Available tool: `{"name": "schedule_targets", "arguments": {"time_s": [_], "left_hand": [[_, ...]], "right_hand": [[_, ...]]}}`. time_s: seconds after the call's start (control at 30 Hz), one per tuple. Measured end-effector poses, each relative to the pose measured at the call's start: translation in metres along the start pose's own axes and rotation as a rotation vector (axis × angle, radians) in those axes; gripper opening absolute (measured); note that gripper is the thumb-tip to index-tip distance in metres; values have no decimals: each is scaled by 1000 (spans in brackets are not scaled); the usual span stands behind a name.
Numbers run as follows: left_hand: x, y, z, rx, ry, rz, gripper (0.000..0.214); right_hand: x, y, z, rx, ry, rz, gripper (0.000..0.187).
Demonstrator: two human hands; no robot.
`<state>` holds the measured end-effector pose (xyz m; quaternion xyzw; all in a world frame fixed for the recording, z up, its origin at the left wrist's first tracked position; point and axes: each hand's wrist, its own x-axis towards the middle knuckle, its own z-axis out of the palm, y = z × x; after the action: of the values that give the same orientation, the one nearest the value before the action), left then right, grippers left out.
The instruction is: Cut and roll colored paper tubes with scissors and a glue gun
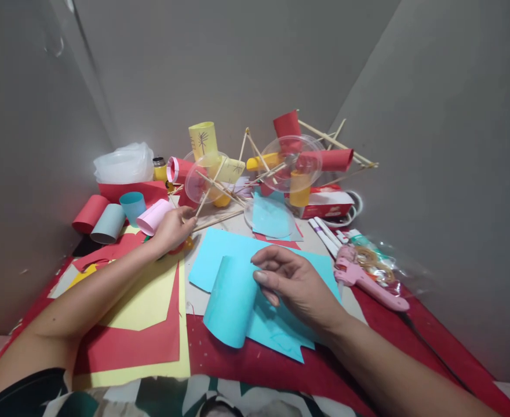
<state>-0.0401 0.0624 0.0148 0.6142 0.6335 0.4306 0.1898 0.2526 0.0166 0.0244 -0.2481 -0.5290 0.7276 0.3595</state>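
My right hand (290, 282) rests on a rolled cyan paper tube (231, 304), fingers curled over its upper edge and holding the roll closed. The tube lies on flat cyan sheets (220, 255). My left hand (173, 229) reaches further back, fingers closed around something small near a thin wooden stick (218, 220) and a pink paper roll (153, 217); what it grips is hidden.
Red and yellow sheets (146, 313) lie at the left. A pink glue gun (368, 281) and rubber bands in a bag (374, 260) lie at the right. Behind stand stick-and-cup pinwheels (290, 162), paper rolls (107, 223), a red box (328, 202) and a plastic bag (122, 165).
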Motion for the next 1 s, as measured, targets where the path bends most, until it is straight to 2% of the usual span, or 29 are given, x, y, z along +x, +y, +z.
{"name": "schedule_targets", "arguments": {"time_s": [0.13,0.27,0.37,0.77,1.0], "left_hand": [[17,-3,12,26,-57,-6,12],[26,-11,21,-1,-82,-18,15],[30,-14,20,-26,-94,-24,18],[45,13,-30,-156,-64,-22,14],[49,26,-44,-224,-64,-81,16]], "right_hand": [[1,0,0,-6,11,-5,34],[2,-1,-1,-4,8,-7,34],[3,-1,-2,-14,2,-12,33],[7,-5,-6,21,36,-78,30],[10,-4,-7,24,51,-61,33]]}}
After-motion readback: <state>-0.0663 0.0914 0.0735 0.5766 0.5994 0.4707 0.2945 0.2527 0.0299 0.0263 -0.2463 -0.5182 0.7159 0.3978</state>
